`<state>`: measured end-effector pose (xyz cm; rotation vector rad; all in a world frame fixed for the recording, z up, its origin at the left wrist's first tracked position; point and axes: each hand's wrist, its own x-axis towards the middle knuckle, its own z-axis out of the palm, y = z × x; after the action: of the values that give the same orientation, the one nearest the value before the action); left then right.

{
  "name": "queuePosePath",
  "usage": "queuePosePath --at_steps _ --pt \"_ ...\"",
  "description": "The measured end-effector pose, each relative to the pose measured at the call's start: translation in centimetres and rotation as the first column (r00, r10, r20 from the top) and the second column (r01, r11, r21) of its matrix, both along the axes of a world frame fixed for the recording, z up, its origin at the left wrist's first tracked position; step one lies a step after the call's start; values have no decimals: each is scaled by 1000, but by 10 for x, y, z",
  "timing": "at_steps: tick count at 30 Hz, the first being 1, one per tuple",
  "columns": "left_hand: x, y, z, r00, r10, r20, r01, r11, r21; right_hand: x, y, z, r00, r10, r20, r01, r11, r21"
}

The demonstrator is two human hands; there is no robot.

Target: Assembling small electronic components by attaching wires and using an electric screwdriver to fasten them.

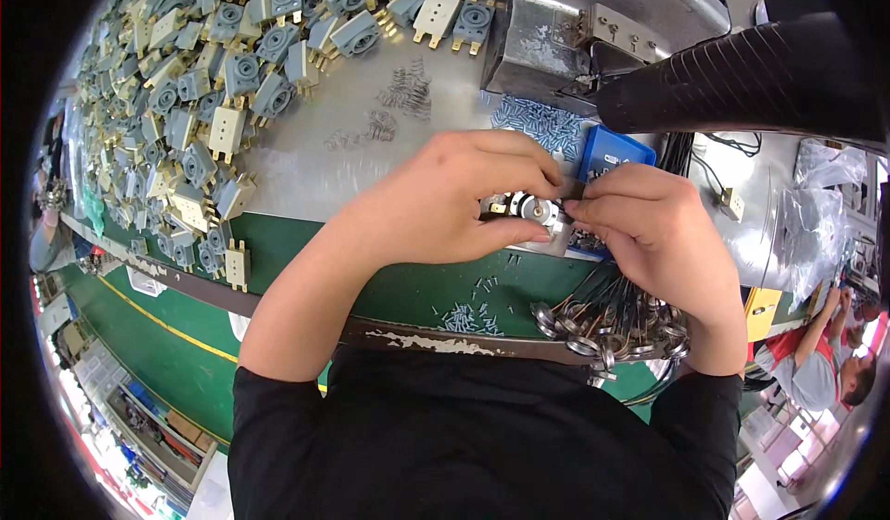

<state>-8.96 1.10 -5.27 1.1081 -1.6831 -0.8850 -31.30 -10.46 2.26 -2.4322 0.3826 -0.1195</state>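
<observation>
My left hand is closed around a small part with a round metal disc, thumb below it and fingers above; a brass tab sticks out on the palm side. On the other side of the disc, my right hand pinches with thumb and forefinger right at the part. Whatever those fingertips hold is too small to make out. Just behind both hands sits a blue tray, partly hidden by the right hand. Below the right hand lies a bundle of round metal parts on black leads.
Many grey and cream plug-like blocks cover the left of the bench. Small springs and blue-grey screws lie behind my hands, more screws near the front edge. A metal machine and a black ribbed arm stand at the back right.
</observation>
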Motion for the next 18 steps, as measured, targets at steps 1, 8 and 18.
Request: queuePosePath --at_steps 1,8,18 --pt "0 1 0 1000 1 -2 -1 1000 -5 1 -1 0 1000 4 -3 -4 1000 1" --pt "-1 0 -4 999 7 -42 -8 1000 -17 3 -32 -8 978 208 30 -205 975 -82" --pt "-3 4 -5 999 41 -5 -41 997 -68 7 7 4 977 -185 104 184 983 20"
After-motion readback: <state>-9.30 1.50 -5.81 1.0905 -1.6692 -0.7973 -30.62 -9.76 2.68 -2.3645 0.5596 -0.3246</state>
